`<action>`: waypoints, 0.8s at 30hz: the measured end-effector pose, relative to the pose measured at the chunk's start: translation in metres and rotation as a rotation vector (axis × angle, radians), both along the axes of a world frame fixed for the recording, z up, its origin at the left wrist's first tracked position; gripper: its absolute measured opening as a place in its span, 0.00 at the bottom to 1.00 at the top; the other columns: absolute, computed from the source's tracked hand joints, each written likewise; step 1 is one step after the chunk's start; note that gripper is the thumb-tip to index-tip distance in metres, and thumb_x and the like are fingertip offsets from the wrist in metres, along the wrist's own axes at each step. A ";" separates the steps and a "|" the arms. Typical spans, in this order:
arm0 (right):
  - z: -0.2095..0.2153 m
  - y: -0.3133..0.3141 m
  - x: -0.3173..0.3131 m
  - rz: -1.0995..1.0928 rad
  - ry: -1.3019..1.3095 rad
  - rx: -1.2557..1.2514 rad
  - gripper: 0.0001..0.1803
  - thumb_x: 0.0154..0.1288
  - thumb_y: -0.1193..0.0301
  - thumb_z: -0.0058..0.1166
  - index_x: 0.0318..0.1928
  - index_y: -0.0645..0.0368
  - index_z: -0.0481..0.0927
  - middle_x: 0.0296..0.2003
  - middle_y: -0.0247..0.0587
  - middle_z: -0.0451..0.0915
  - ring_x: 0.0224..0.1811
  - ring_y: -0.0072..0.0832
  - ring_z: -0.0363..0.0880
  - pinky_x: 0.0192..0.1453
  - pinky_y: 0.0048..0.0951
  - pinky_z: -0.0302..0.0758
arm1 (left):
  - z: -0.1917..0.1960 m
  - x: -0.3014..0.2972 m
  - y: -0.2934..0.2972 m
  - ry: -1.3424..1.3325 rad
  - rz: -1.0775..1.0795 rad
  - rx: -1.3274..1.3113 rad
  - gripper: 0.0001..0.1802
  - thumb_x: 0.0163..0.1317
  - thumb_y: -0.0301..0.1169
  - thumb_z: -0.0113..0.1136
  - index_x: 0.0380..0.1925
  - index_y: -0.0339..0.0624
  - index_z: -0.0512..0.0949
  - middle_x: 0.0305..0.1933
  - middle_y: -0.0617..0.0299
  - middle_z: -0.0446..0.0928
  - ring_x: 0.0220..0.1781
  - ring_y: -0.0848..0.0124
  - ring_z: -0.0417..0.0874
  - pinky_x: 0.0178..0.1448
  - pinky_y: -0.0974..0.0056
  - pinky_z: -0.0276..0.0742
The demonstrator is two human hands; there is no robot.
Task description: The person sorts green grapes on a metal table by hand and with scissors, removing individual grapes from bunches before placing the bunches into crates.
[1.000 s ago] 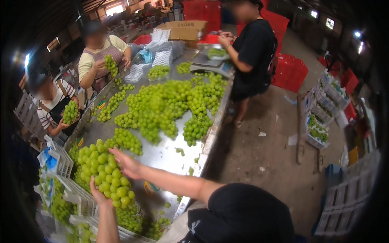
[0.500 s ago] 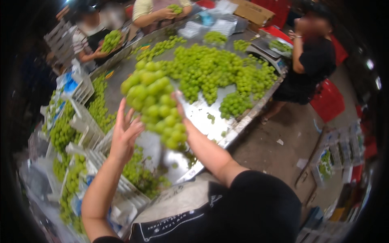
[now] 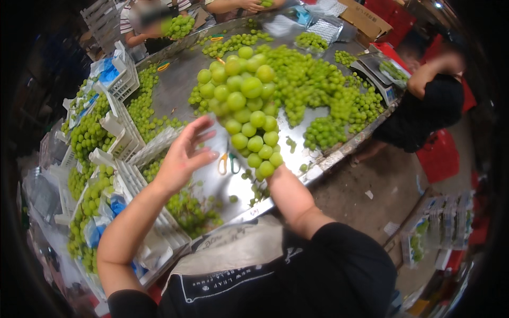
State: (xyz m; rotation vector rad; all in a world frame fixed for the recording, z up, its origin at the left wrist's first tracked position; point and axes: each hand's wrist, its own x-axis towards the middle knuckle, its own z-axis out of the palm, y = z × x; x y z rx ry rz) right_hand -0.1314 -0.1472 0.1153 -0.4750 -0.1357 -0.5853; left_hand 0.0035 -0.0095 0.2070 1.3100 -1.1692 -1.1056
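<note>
A large bunch of green grapes [image 3: 249, 106] is held up over the metal table, close in front of me. My right hand [image 3: 279, 179] is behind the bunch and bears it; its fingers are hidden by the grapes. To the left of the bunch, my left hand [image 3: 186, 153] is open, its fingers spread and slightly curled, with nothing in it. The fingertips come close to the grapes, and I cannot tell whether they touch. Below the bunch, scissors with an orange handle [image 3: 222, 164] and a green handle [image 3: 235, 163] lie on the table.
Many green grapes [image 3: 307, 79] are heaped across the metal table [image 3: 175, 100]. White plastic crates [image 3: 124, 130] of grapes stand along the left. A weighing scale [image 3: 379, 79] sits at the right edge. Co-workers stand at the far side and at the right [image 3: 437, 111]. Stacked clear boxes [image 3: 440, 222] are lower right.
The bunch has shifted right in view, along with my right hand behind it. My left hand has also moved right and stays open. The scissors below have come into sight.
</note>
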 end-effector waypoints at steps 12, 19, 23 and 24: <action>-0.017 0.024 0.002 0.027 -0.022 -0.003 0.45 0.55 0.39 0.49 0.65 0.55 0.57 0.61 0.48 0.63 0.60 0.43 0.65 0.62 0.48 0.66 | 0.009 0.025 0.015 -0.210 0.142 -0.016 0.20 0.54 0.28 0.63 0.46 0.37 0.73 0.47 0.59 0.75 0.49 0.71 0.76 0.51 0.67 0.73; -0.025 0.045 0.003 0.050 -0.064 -0.029 0.44 0.56 0.40 0.49 0.65 0.55 0.57 0.61 0.48 0.62 0.61 0.43 0.65 0.63 0.47 0.65 | 0.050 0.018 0.018 -0.774 0.170 -0.377 0.21 0.49 0.25 0.65 0.45 0.38 0.74 0.40 0.63 0.74 0.37 0.74 0.75 0.37 0.72 0.73; -0.025 0.064 -0.009 0.050 -0.054 -0.048 0.44 0.56 0.41 0.50 0.65 0.55 0.57 0.61 0.48 0.62 0.61 0.43 0.65 0.63 0.47 0.65 | 0.045 0.023 0.029 -0.824 0.114 -0.417 0.18 0.48 0.27 0.66 0.42 0.39 0.75 0.39 0.61 0.74 0.34 0.73 0.75 0.35 0.70 0.73; -0.023 0.067 -0.010 0.044 -0.054 -0.057 0.44 0.56 0.41 0.50 0.65 0.55 0.57 0.61 0.48 0.62 0.61 0.43 0.65 0.63 0.47 0.65 | 0.043 0.025 0.032 -0.825 0.100 -0.427 0.18 0.48 0.29 0.67 0.40 0.39 0.76 0.38 0.60 0.74 0.33 0.71 0.76 0.35 0.68 0.74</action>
